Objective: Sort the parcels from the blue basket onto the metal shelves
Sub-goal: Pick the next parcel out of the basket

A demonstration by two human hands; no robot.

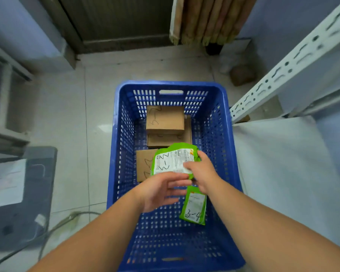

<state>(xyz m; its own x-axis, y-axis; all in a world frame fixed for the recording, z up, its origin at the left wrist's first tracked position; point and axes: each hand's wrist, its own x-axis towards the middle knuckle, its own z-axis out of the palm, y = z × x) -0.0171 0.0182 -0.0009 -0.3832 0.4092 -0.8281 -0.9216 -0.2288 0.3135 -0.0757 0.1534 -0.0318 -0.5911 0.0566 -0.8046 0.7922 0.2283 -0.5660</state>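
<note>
From the head camera, the right hand (202, 171) pinches a green parcel (173, 160) by its near right corner, thumb over the white label, and holds it above the blue basket (116, 134). The left hand (161, 190) is spread with straight fingers just under the parcel's lower edge, fingertips toward the right hand; whether they touch it cannot be told. Below the right wrist, a second green parcel (193, 208) marked "3-4" lies on the basket floor. Beyond both hands are two stacked cardboard boxes (165, 119), with a third box (143, 163) left of the held parcel. A metal shelf upright (283, 69) stands far right of the right hand.
</note>
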